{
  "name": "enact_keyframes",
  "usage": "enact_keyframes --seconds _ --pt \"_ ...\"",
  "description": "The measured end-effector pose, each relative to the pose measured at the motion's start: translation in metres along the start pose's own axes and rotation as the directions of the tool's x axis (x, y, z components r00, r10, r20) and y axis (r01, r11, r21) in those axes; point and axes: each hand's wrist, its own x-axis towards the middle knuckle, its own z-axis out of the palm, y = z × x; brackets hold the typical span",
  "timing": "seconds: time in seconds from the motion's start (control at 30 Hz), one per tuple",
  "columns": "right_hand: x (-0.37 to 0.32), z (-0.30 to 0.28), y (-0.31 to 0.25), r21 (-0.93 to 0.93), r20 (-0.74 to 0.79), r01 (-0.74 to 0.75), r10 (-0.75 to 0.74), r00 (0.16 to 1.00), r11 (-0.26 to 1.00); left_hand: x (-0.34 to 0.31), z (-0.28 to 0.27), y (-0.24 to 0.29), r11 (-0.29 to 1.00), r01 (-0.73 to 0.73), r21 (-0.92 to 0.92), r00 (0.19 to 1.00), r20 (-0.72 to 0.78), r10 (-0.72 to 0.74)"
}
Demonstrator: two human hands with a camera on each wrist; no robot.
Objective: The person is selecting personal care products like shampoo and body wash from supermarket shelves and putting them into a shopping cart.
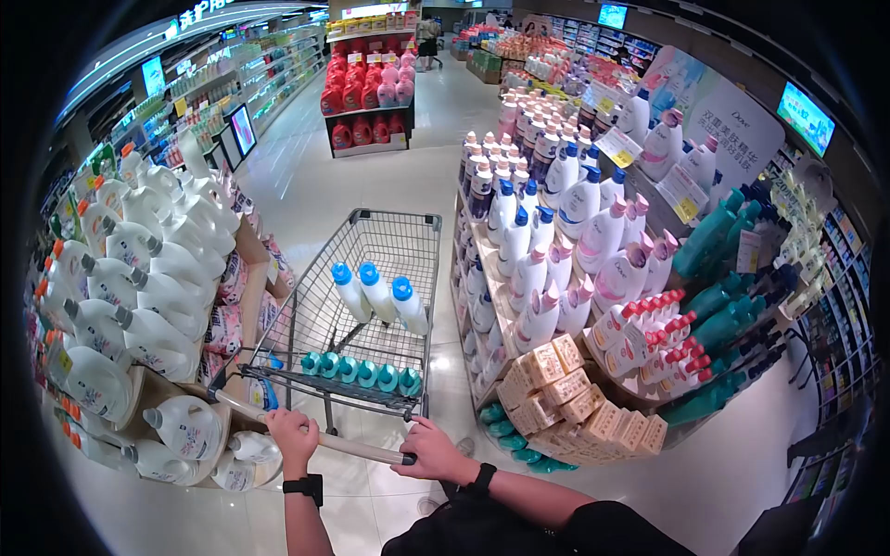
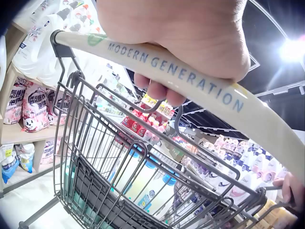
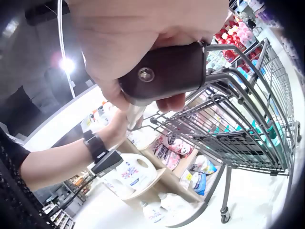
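A grey wire shopping cart (image 1: 434, 221) stands ahead of me, with a pale handle (image 1: 357, 448) lettered "MODERN GENERATION" in the left wrist view. My left hand (image 1: 293, 437) grips the middle of the handle, its fingertips (image 2: 156, 89) showing below the bar. At the right end my right hand (image 1: 434, 454) holds the handle by its dark end cap (image 3: 167, 74), fingers curled beneath it. Inside the basket, three pale bottles (image 1: 375, 295) with blue caps lean together. A row of several teal-topped bottles (image 1: 348, 371) lies at the cart's near end.
Close on the left stands a shelf of white detergent jugs (image 1: 171, 289), with pink packs (image 1: 225, 326) beside it. To the right are pump bottles (image 1: 603, 232) and stacked beige boxes (image 1: 565, 389). A stand of red bottles (image 1: 352, 88) rises farther along the tiled aisle (image 1: 287, 162).
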Motion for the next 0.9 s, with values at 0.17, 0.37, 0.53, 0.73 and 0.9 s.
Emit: enact_keyframes --seconds 0.17,0.37,0.53,0.73,0.9 --pt "0.028 -0.018 -0.003 -0.063 0.215 -0.046 0.058 0.975 0.997 0.028 0.008 -0.001 0.984 0.022 0.175 0.987 0.152 -0.049" --pt "0.027 -0.078 0.047 0.444 -0.119 -0.062 0.128 0.985 0.894 0.046 0.029 0.000 0.997 0.077 0.018 0.981 0.176 -0.079" --pt "-0.016 -0.167 0.092 0.261 -0.601 -0.405 0.476 0.642 0.876 0.065 0.037 -0.002 0.999 0.028 0.016 0.993 0.115 -0.030" --pt "-0.023 -0.236 0.138 0.399 -0.712 -0.629 0.658 0.246 0.667 0.083 0.045 -0.009 1.000 0.008 -0.002 0.986 0.166 -0.008" --pt "0.000 -0.249 0.183 0.151 -0.689 -0.829 0.658 0.302 0.539 0.092 0.058 -0.022 1.000 0.000 0.010 0.987 0.159 -0.002"
